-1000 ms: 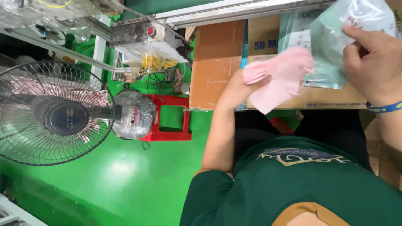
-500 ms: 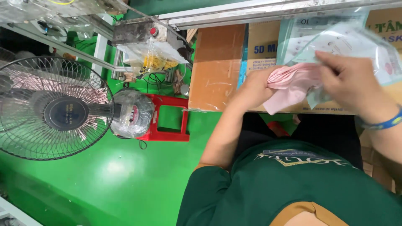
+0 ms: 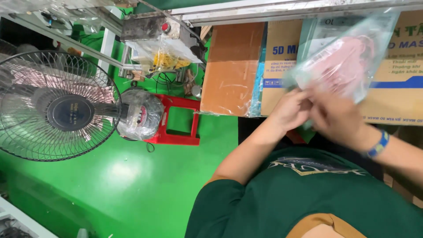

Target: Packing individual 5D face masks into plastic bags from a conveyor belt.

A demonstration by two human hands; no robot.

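A clear plastic bag (image 3: pixel 348 57) with pink masks inside it is held up in front of a cardboard box (image 3: pixel 396 66). My left hand (image 3: pixel 293 108) pinches the bag's lower open edge. Close beside it, my right hand (image 3: pixel 337 117), with a blue wristband, also grips that edge. The two hands touch each other. My green shirt fills the bottom right of the head view.
A standing fan (image 3: pixel 57 105) with a wrapped motor is at the left on the green floor (image 3: pixel 132 185). A red stool frame (image 3: pixel 178 121) lies behind it. A metal machine with a red button (image 3: pixel 152 26) sits under a table edge. A brown board (image 3: pixel 229 70) leans by the boxes.
The pink masks, held loose outside the bag a second ago, are now inside the clear bag. Both hands have come together at the bag's lower edge.
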